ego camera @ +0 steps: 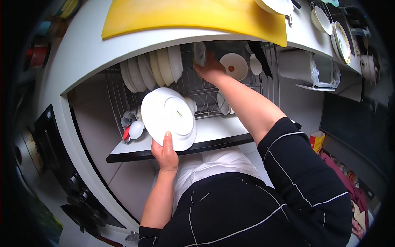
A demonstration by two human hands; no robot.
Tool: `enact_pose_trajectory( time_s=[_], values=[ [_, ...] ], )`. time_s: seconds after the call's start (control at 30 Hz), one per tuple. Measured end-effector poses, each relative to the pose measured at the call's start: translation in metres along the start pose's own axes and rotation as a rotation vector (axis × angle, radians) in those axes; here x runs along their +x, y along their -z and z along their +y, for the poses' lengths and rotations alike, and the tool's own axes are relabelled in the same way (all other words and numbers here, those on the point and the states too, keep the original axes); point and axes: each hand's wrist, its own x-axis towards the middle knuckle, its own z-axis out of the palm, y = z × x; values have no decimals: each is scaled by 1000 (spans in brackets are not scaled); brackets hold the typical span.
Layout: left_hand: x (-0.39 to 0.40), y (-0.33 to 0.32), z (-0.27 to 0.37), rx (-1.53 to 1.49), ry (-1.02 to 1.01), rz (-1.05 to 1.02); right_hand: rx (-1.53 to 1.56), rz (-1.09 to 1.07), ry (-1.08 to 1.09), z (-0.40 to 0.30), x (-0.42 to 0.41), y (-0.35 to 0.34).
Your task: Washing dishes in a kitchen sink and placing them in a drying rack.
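My left hand (165, 154) grips a white plate (157, 114) by its lower edge, thumb on the underside, which bears a small green mark. The plate is tilted up in front of the pull-out wire dish rack (203, 89). Deep inside the rack, my right hand (211, 68) has its fingers around the edge of an upright dish (200, 54) with a green pattern. Part of that hand lies in shadow. Just right of it sits a cream bowl (239, 63) with an orange spot inside. Several white and cream bowls (154, 68) stand on edge in a row at the back left.
Above the drawer, a yellow cutting board (185, 18) overhangs the white counter (83, 58). A white spoon (136, 129) lies at the drawer's left front, near its black front edge (216, 143). Bowls and plates (342, 41) stand on the right counter. A black pan (81, 216) is at lower left.
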Motion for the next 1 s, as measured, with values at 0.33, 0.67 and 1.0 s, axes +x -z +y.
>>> enact_pose_trajectory(
  time_s=[0.33, 0.67, 1.0],
  values=[
    [62, -65, 22, 213, -298, -240, 561, 72, 129, 26, -61, 7],
    [171, -138, 4, 447, -393, -200, 756, 33, 75, 52, -107, 6],
    [201, -177, -15, 657, -271, -54, 677, -42, -61, 88, -115, 29]
  ],
)
